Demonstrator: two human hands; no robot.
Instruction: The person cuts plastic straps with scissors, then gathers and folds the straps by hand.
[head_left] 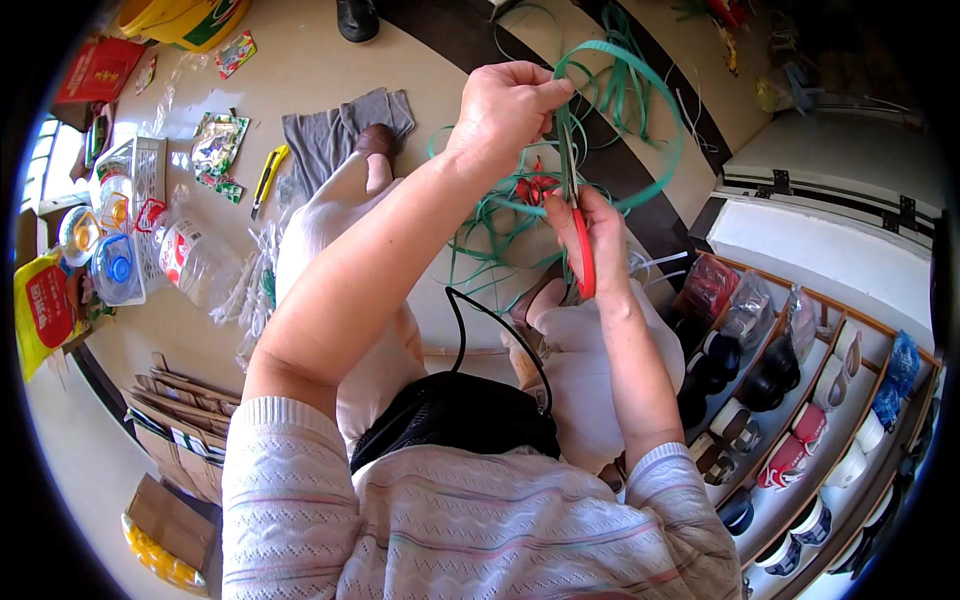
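Observation:
My left hand [508, 112] is closed, its thumb and fingers pinching a green plastic strap [672, 140] that loops out to the right. Just below it, my right hand [598, 240] is wrapped round the red handles of a pair of scissors [583, 255]. The scissor blades point up beside the strap, close to my left fingertips; whether they touch it I cannot tell. More green strap lies tangled on the floor behind and below my hands, with a small red bundle [537, 186] among it.
A shoe rack [830, 340] stands at the right. On the left are a clear plastic bottle [200, 255], a white basket [150, 160], a yellow cutter [268, 178] and folded cardboard [180, 420]. A grey cloth [325, 135] lies by my foot, a yellow bucket [190, 22] at top left.

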